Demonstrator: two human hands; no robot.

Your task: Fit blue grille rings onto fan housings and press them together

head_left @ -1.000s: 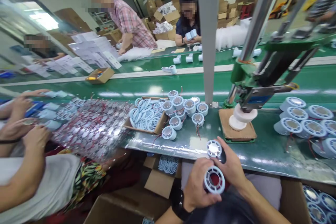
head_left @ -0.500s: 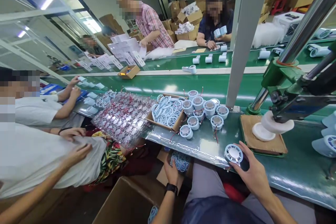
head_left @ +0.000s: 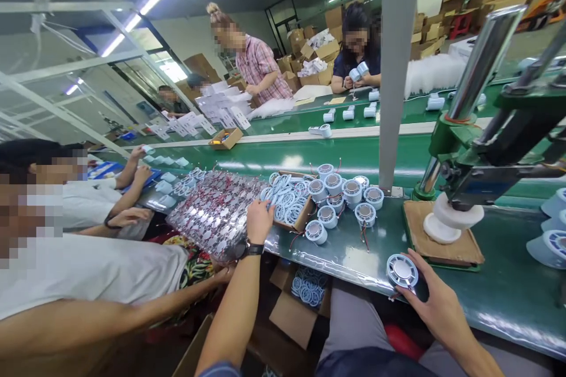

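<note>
My right hand [head_left: 431, 291] grips a round light-blue plastic housing [head_left: 402, 271] at the table's front edge, thumb and fingers around its right side. A silvery disc fills the middle of its spoked top. My left hand [head_left: 259, 222], with a black band on the wrist, reaches to the left side of a cardboard tray [head_left: 305, 217] heaped with light-blue plastic rings [head_left: 287, 195]. Its fingers are bent and pinched at a ring, partly hidden by the hand. Several similar housings [head_left: 327, 215] with red wires stand right of the tray.
A green hand press [head_left: 473, 159] with a white round pad stands at right. Wired metal discs [head_left: 216, 212] cover a sheet left of the tray. Below the table edge is an open box of rings [head_left: 308, 287]. Co-workers sit at left; a grey post [head_left: 393, 70] rises behind.
My left hand has risen from beside the low box of rings to the tray on the table. The right hand keeps hold of the housing in nearly the same place. The view has shifted slightly.
</note>
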